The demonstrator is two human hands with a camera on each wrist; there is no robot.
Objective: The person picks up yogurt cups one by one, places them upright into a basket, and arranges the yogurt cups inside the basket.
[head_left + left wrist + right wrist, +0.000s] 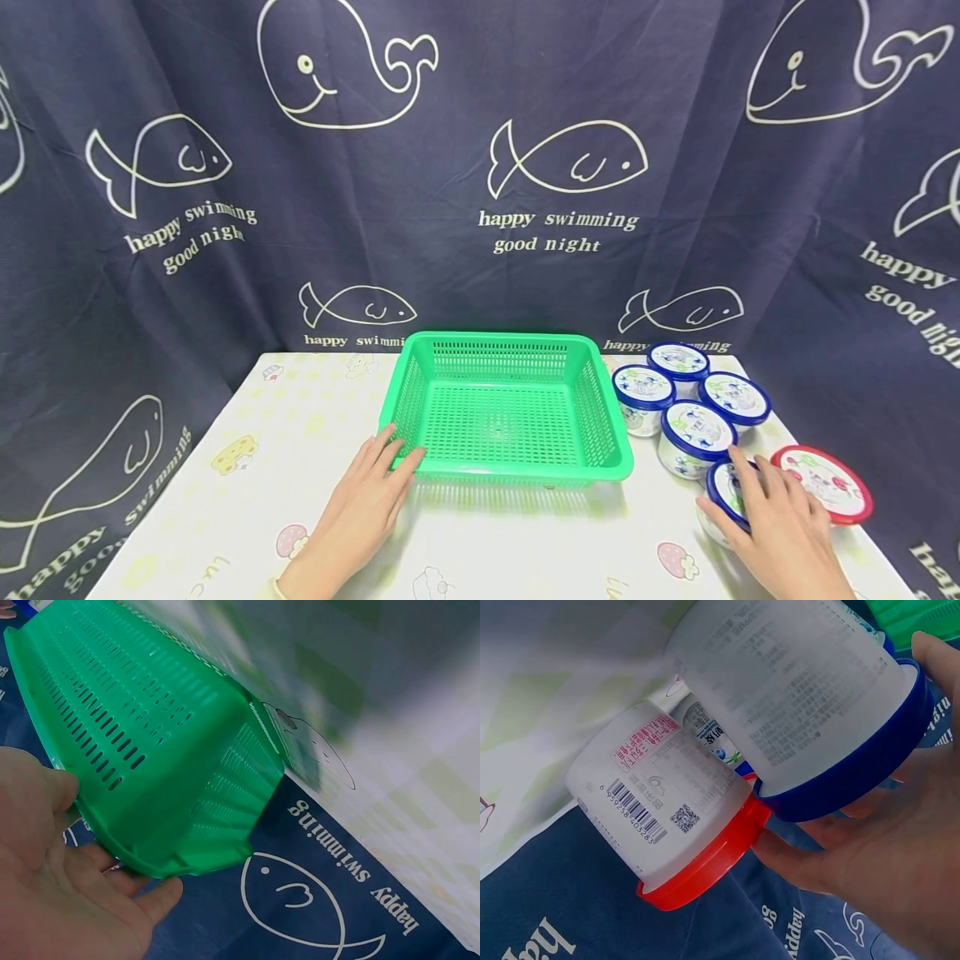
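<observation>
L hand (358,502): grip relaxed, fingertips on basket's (495,477) near L corner. R hand (783,523): grip round blue-lid tub (799,705) w/ red-lid tub (825,485) beside it.

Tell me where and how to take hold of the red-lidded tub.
Probably best by opposite edges of the lid rim, coming from above and the right. The red-lidded tub stands upright with its lid on top, wider than its base, while the right hand and a blue-lidded tub crowd its left side.
</observation>
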